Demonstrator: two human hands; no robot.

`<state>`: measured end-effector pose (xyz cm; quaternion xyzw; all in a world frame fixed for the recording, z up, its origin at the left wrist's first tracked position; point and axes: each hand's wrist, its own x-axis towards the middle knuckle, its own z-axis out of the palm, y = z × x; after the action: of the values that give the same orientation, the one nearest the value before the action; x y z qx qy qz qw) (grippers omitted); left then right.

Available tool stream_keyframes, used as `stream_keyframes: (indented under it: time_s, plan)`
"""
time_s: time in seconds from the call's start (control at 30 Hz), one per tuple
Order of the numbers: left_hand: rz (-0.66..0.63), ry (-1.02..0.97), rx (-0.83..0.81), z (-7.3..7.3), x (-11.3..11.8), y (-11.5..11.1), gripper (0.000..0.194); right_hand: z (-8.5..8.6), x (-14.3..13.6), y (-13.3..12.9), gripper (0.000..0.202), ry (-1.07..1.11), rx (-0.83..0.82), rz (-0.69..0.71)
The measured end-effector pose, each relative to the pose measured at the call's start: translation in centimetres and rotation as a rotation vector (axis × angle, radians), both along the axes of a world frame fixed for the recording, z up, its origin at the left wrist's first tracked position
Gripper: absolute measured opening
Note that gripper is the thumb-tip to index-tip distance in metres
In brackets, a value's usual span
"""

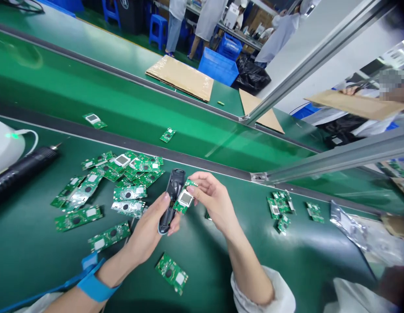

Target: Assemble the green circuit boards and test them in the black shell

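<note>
My left hand (155, 226) is closed round a black plastic housing (175, 182), an elongated handheld shell tilted up and away from me. Between thumb and fingers, my right hand (213, 198) pinches a green circuit board (186, 199) that carries a small grey display. The board is right beside the housing and overlaps its edge; whether the two touch, I cannot tell. Left of my hands lies a loose heap of similar circuit boards (123, 167). One more board (172, 273) rests nearer to me, below my left hand. A blue wrist strap (98, 282) circles my left wrist.
A black electric screwdriver (24, 169) and a white device (4, 145) are at the left. Several boards (280, 208) and a clear plastic bag (348, 224) lie at the right. Beyond the belt (130, 113) are cardboard sheets (180, 77), a metal frame post (306, 61) and other people.
</note>
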<state>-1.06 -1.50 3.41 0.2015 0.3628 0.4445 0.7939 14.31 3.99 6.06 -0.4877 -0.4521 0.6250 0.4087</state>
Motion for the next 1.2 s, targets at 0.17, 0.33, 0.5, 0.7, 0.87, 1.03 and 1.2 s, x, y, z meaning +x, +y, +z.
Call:
stream_keyframes:
  time_s: [0.17,0.33,0.5,0.7,0.87,1.03,1.2]
  plan:
    - [0.076,0.117,0.096,0.1,0.0,0.0,0.029,-0.2,-0.7,-0.5,0.031,-0.042,0.060,-0.060]
    - [0.218,0.242,0.155,-0.2,-0.1,0.0,0.027,-0.7,-1.2,-1.3,0.037,-0.108,0.055,0.060]
    - [0.204,0.077,0.080,0.0,-0.4,0.2,0.026,-0.8,-1.8,-1.7,0.033,-0.091,0.164,-0.005]
    - [0.080,-0.038,-0.072,0.1,-0.4,0.5,0.050,-1.2,-2.3,-1.8,0.028,-0.193,0.344,-0.001]
    - [0.060,-0.042,-0.099,0.1,-0.3,0.5,0.051,-1.9,-2.3,-1.9,0.028,-0.381,0.448,0.014]
    - [0.070,-0.019,-0.068,0.1,-0.5,0.5,0.045,-1.7,-2.2,-1.7,0.027,-0.441,0.557,0.026]
    - [0.061,-0.012,-0.054,0.2,-0.4,0.5,0.047,-1.4,-2.2,-1.7,0.029,-0.448,0.561,0.004]
